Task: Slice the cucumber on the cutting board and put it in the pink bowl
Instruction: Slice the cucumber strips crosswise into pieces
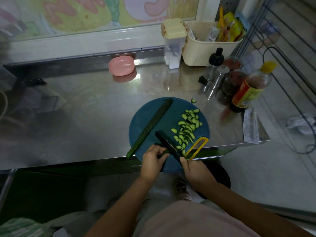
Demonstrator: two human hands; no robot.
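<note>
A round blue cutting board (164, 120) lies at the steel counter's front edge. A long cucumber half (151, 124) lies diagonally on its left side. Several half-moon cucumber slices (187, 127) are spread over its right side, and one slice (193, 100) sits just off the board. My left hand (153, 162) pinches a short cucumber end (165, 151) on the board's near edge. My right hand (195, 170) grips the handle of a black-bladed knife (168, 144), whose blade stands against that end piece. The pink bowl (121, 65) sits far back by the wall.
Bottles and shakers (220, 77) crowd the counter's right side, with a large sauce bottle (249, 89). A cream basket (210, 43) and a lidded container (173, 45) stand at the back right. A paper receipt (250, 127) lies at the right corner. A wire rack (290, 48) stands beyond.
</note>
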